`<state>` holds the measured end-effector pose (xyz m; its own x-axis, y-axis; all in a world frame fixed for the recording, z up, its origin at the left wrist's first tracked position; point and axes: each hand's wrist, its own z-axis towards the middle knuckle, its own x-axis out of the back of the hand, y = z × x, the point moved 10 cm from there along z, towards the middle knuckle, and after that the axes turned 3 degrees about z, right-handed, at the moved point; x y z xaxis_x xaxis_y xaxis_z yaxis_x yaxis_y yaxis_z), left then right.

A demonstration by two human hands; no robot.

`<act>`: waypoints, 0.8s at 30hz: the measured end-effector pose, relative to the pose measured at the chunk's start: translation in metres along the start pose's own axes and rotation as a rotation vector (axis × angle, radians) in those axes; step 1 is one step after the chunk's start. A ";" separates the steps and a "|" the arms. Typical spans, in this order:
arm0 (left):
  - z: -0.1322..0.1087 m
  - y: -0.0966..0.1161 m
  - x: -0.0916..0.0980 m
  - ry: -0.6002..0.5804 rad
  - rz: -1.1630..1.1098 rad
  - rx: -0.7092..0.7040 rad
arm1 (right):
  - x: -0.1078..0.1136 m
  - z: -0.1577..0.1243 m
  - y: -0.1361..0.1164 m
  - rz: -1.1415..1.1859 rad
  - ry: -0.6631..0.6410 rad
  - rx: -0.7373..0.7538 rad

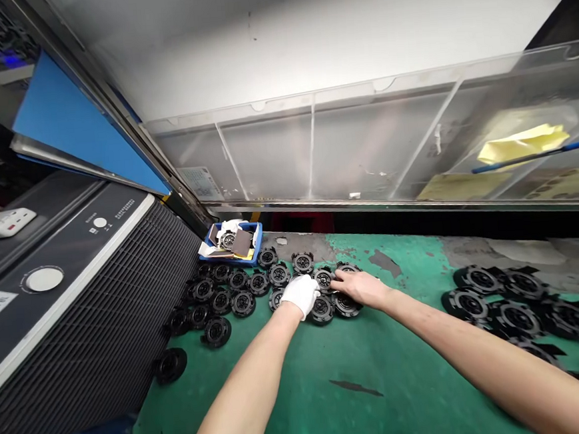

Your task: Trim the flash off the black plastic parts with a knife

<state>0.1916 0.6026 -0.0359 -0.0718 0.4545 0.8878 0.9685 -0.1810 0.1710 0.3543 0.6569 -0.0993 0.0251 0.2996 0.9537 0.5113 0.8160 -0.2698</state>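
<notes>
My left hand [302,295], in a white glove, has its fingers curled against the left edge of a black round slotted part [324,278]. Bare fingers of my right hand [361,287] close on the right edge of that same part, so it sits between both hands. Its fine details are too small to make out. More black round parts lie right around the hands, one [303,263] just behind and another [321,310] just in front. Part of another one [347,305] is covered by my right hand.
Several similar discs [243,302] cluster at the left, and others [518,318] at the right, on the worn green surface [351,366]. A blue bin [256,246] with scraps stands behind. A ribbed black machine [102,325] borders the left; a clear panel [274,154] spans the back.
</notes>
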 end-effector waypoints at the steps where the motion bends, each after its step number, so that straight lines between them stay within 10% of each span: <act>1: -0.002 0.002 -0.002 0.000 0.011 -0.015 | -0.001 -0.003 -0.004 -0.001 0.003 0.010; 8: -0.042 0.025 -0.032 0.011 0.075 -0.132 | -0.023 -0.066 -0.053 0.082 0.075 -0.052; 15: -0.158 0.041 -0.056 0.169 0.082 -0.231 | -0.032 -0.177 -0.149 0.258 0.293 -0.350; 19: -0.243 0.060 -0.075 0.320 0.069 -0.360 | -0.031 -0.257 -0.243 0.356 0.436 -0.537; 24: -0.375 0.079 -0.113 0.470 -0.009 -0.638 | -0.067 -0.371 -0.422 0.482 0.556 -0.750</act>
<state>0.1864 0.2095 0.0373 -0.3097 0.0678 0.9484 0.6538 -0.7091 0.2641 0.4558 0.1087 0.0003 0.6609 0.0871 0.7454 0.7389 0.0983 -0.6666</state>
